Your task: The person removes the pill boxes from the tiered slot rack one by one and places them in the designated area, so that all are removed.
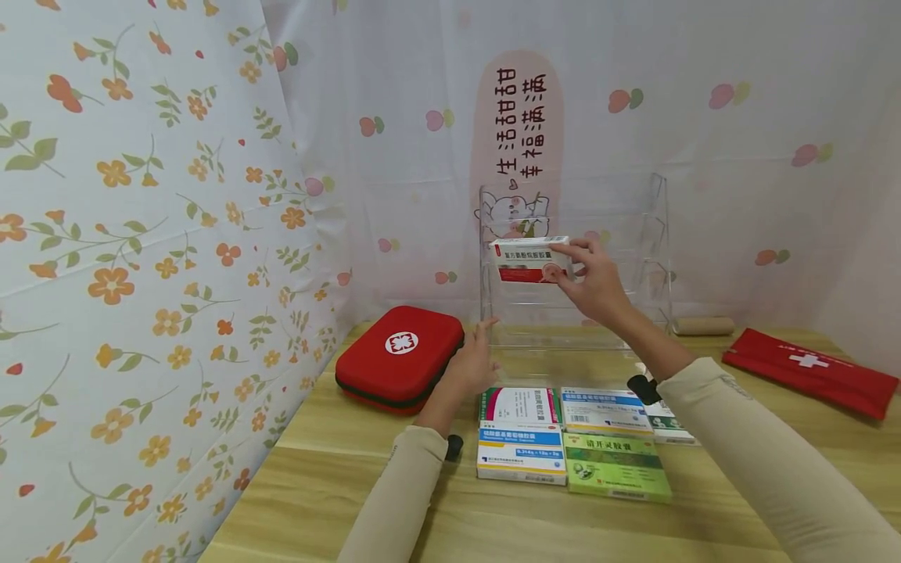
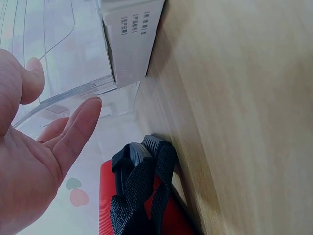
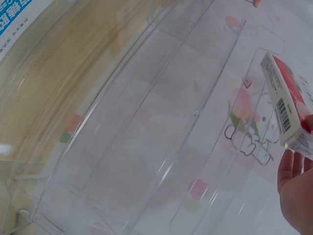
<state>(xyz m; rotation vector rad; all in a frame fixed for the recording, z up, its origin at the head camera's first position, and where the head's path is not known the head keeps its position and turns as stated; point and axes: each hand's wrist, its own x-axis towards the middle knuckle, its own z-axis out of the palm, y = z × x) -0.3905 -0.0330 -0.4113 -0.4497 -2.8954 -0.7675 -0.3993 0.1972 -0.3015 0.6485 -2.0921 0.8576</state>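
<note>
My right hand [image 1: 598, 285] pinches a white and red medicine box [image 1: 528, 260] by its right end, thumb in front. The box is held up before the upper tiers of a clear acrylic display rack [image 1: 573, 338], label facing me. In the right wrist view, its barcode end [image 3: 283, 115] shows. My left hand [image 1: 473, 366] is at the rack's lower left edge, fingers extended and thumb apart. In the left wrist view, that hand's fingers [image 2: 78, 129] are loosely spread beside the clear rack side, around no box.
In front of the rack lie several medicine boxes, among them a green box [image 1: 615, 467] and a blue-white box [image 1: 521, 453]. A red first-aid case [image 1: 401, 356] lies left. At the right are a red pouch [image 1: 809, 369] and a beige roll-shaped item [image 1: 702, 326].
</note>
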